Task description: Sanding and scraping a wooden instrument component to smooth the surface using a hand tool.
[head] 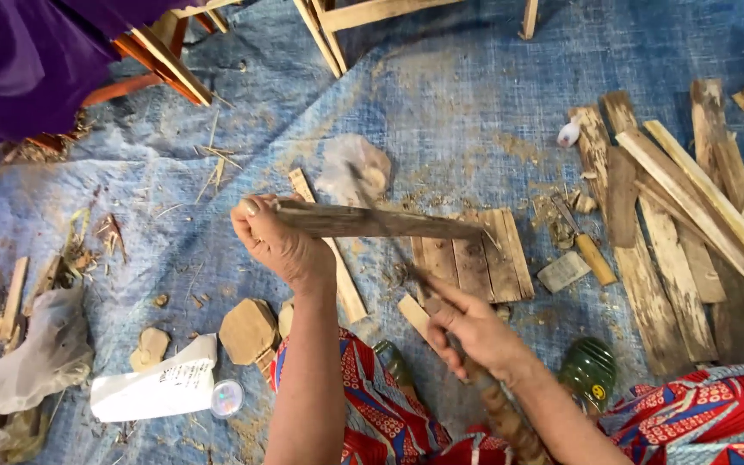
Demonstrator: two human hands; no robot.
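Blue tarp (441, 103) underneath, weathered planks (673, 224) piled at right, long grey wood strip (372, 221) horizontal above small slat board (475, 258), left hand (279, 244) clenched around strip's left end, right hand (474, 331) fisted on blurred blade tool (389, 232) crossing strip.

Knife blade (381, 220) blurred by motion

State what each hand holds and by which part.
The left hand grips a long wood strip at its left end. The right hand grips a knife by its handle, blade against the strip.
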